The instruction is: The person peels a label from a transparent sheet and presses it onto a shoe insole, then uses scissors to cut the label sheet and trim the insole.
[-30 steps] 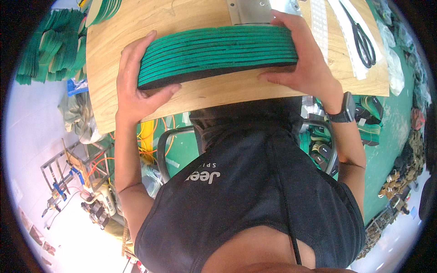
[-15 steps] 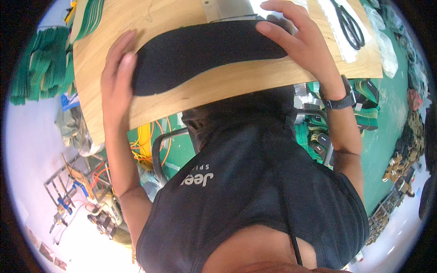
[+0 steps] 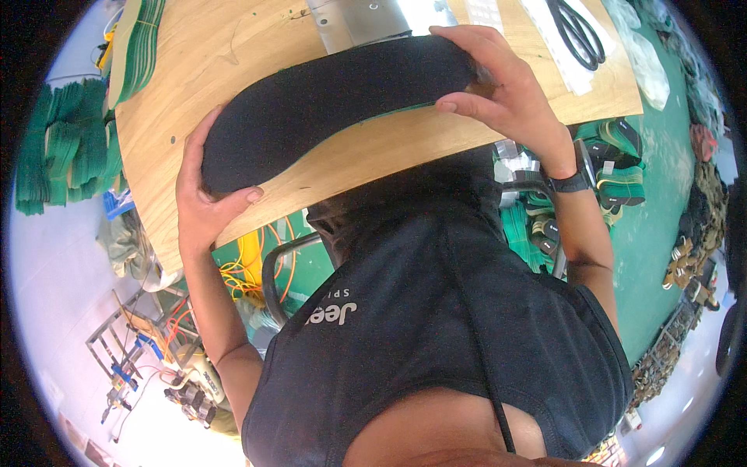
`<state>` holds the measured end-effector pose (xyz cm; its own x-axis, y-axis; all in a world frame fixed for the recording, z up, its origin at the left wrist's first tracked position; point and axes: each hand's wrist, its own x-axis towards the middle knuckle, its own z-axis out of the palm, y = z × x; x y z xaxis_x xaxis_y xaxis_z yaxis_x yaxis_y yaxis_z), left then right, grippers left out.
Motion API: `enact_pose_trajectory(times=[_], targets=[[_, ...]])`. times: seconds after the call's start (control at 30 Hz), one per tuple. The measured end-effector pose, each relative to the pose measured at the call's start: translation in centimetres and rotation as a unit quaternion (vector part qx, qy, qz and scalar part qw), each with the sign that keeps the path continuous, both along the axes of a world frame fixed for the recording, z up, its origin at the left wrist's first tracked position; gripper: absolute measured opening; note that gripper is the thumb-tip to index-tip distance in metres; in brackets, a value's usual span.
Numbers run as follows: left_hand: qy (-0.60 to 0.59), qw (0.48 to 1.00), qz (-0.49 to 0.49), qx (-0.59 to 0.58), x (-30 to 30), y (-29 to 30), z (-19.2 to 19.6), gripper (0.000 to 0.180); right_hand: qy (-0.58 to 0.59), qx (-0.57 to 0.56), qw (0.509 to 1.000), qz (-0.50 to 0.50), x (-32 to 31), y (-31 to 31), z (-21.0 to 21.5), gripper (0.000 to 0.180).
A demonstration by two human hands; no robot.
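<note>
A long, curved black insole [image 3: 327, 105] lies across the near part of the wooden table, with a thin green line along its near edge. My left hand [image 3: 204, 183] grips its left end, the fingers round the outer side and the thumb by the near corner. At the other end my right hand [image 3: 513, 97] is curled round the tip, fingers on the far edge and thumb on the near edge. Whether one or several layers are stacked here I cannot tell. A dark watch is on my right wrist.
Beyond the insole a metal plate [image 3: 354, 23] sits on the table [image 3: 194, 86]. Black-handled scissors [image 3: 580, 35] rest on white paper [image 3: 572, 76] at the far right. Green layered pieces [image 3: 138, 58] stand at the far left corner; more green bundles [image 3: 66, 148] are beyond the left edge.
Both hands have closed in on the insole's ends, the left thumb now at its near corner. The insole has shifted left and a little nearer. The view has also shifted slightly.
</note>
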<state>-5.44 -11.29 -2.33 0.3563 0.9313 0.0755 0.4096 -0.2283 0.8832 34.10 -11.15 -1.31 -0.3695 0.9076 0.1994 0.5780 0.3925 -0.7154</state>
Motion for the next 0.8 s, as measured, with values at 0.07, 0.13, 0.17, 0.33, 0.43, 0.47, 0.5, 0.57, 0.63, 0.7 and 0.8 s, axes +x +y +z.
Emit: enact_pose_trajectory(times=[0.07,0.13,0.17,0.33,0.43,0.47,0.5,0.57,0.63,0.7,0.8], targets=[[0.020,0.999,-0.012,0.024,-0.2,0.1,0.2,0.111,-0.016,0.091,0.996,0.001,-0.1,-0.1,-0.3,0.073],[0.032,0.999,0.001,0.036,-0.4,-0.2,0.5,0.111,-0.022,0.124,0.992,0.002,0.0,0.0,-0.3,0.075],[0.038,0.998,0.007,0.041,-0.3,-0.3,0.5,0.112,-0.021,0.109,0.994,0.003,0.1,-0.2,-0.1,0.075],[0.109,0.992,0.028,0.057,0.1,-0.5,0.6,0.118,-0.041,0.134,0.990,0.023,0.2,0.5,-0.4,0.073],[0.109,0.992,0.041,0.057,0.7,-0.6,0.7,0.122,-0.017,0.127,0.992,0.001,-0.2,-0.1,-0.3,0.069],[0.104,0.992,0.045,0.061,0.9,-0.5,0.6,0.123,-0.030,0.135,0.990,0.008,-0.2,0.0,-0.3,0.068],[0.100,0.992,0.043,0.058,0.8,-0.4,0.4,0.122,-0.043,0.141,0.989,0.011,-0.1,0.1,-0.3,0.068],[0.090,0.994,0.036,0.052,0.5,0.2,0.0,0.121,-0.059,0.162,0.985,-0.005,-0.2,0.8,-0.4,0.060],[0.124,0.988,0.052,0.079,0.3,0.6,-0.1,0.121,-0.064,0.188,0.979,-0.039,-0.8,2.1,-0.5,0.046],[0.125,0.986,0.058,0.089,0.6,1.3,0.2,0.120,-0.088,0.148,0.985,-0.026,-0.7,2.6,-0.2,0.063],[0.092,0.992,0.048,0.076,0.9,1.3,0.4,0.118,-0.100,0.151,0.983,-0.013,-0.3,2.4,-0.7,0.070]])
